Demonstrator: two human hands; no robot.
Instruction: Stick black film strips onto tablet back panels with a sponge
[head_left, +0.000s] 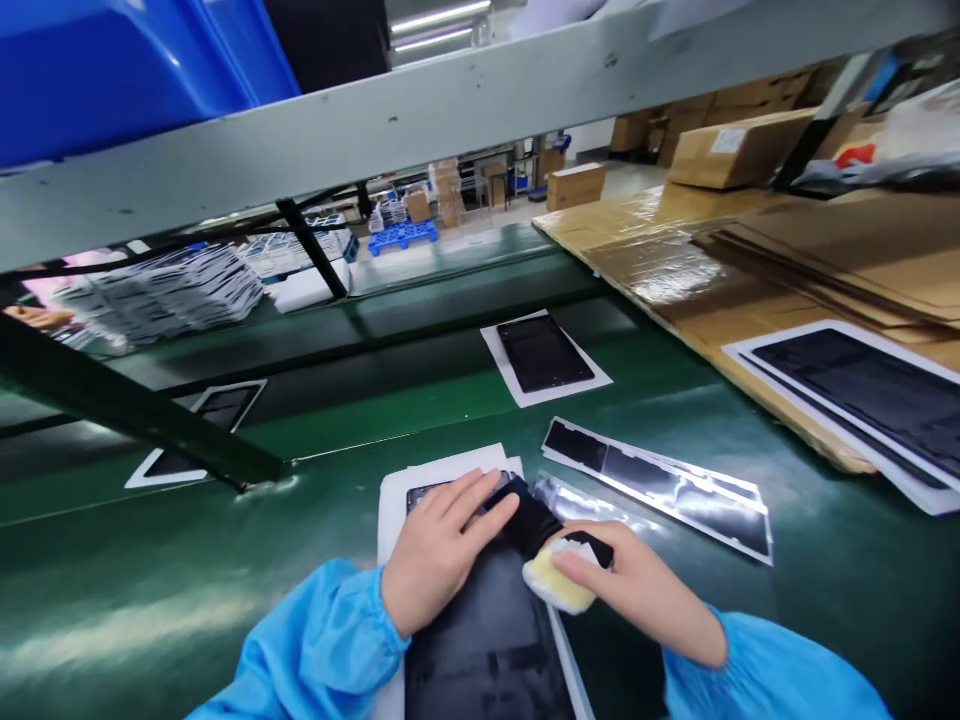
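Note:
In front of me a flat black panel (pixel 480 650) lies on white foam sheets (pixel 394 500). My left hand (pixel 442 540) rests flat near its upper end, fingers stretched out. A black strip (pixel 525 515) runs from beside those fingertips toward my right hand (pixel 630 580). My right hand is closed around a yellow and white sponge-like pad (pixel 561 580), with a black piece also showing at its fingers. Whether that piece is the strip's end, I cannot tell. Just beyond, several long black-and-silver adhesive strips (pixel 660 485) lie on the green work surface (pixel 315 520).
Another black panel (pixel 544 352) on white sheet lies farther back. More panels (pixel 862 390) overhang the cardboard (pixel 660 260) at right. A dark post (pixel 150 410) stands at left. A grey shelf beam (pixel 480 95) crosses above, bearing a blue bin (pixel 135 70).

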